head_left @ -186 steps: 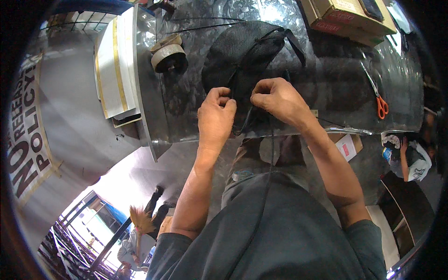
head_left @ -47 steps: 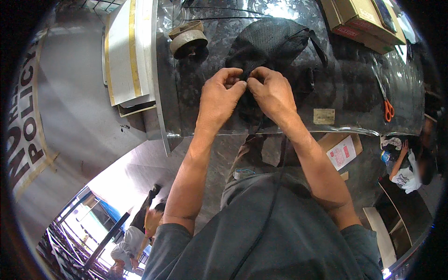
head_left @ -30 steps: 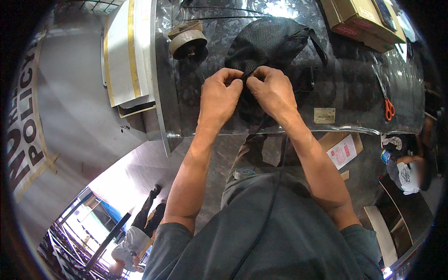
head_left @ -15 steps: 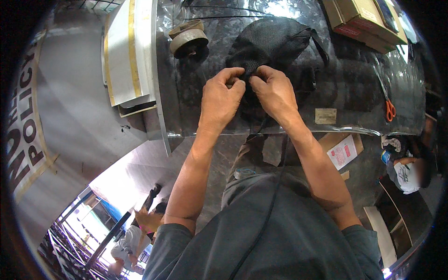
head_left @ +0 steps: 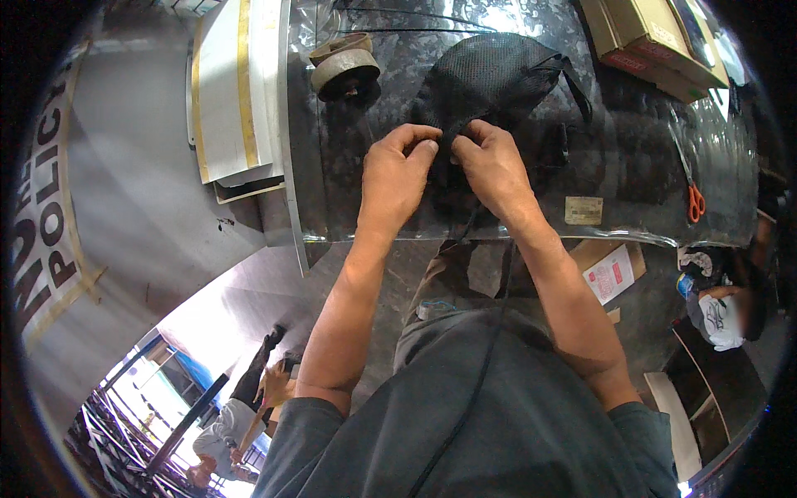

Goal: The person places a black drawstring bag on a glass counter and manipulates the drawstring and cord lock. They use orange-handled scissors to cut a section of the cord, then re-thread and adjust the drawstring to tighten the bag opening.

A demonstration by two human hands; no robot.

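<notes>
A black mesh bag-like item (head_left: 490,75) with a loose strap at its right lies on the dark, plastic-covered table (head_left: 631,158). My left hand (head_left: 397,170) is at its near edge, with thumb and forefinger closed in a pinch. Close beside it, my right hand (head_left: 494,166) pinches the black material between thumb and bent forefinger. Only a small gap separates the two sets of fingertips. Dark fabric against the dark table makes the exact part under my fingertips hard to make out.
Rolls of tape (head_left: 344,70) stand left of the bag. Orange-handled scissors (head_left: 695,199) lie at the right, below cardboard boxes (head_left: 656,50). White panels with yellow tape (head_left: 224,91) lean at the left. One person (head_left: 224,432) is at lower left, another (head_left: 721,319) at right.
The view has shifted slightly, so the table things appear a little further right. Both hands stay at the bag's near edge, still pinching. The person at lower left has changed posture.
</notes>
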